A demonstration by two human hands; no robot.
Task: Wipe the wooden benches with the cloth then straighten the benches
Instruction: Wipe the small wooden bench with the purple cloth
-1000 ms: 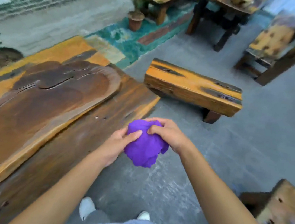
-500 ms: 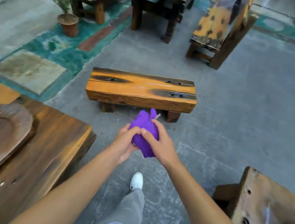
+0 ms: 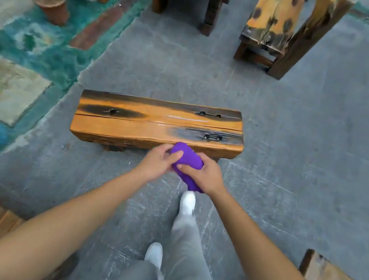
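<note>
Both hands grip the bunched purple cloth [image 3: 187, 161]: left hand [image 3: 157, 161] with thumb pressed on it, right hand [image 3: 204, 175] curled round it. The cloth's lower end is hidden behind the right wrist, and it seems to hang just short of the wooden bench [image 3: 158, 123].

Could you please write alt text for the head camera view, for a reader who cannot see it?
Both hands, left and right, grip a bunched purple cloth in front of a low orange-and-black wooden bench on a grey concrete floor. The person's grey-trousered leg and white shoe step toward it; a terracotta plant pot stands far left.
</note>
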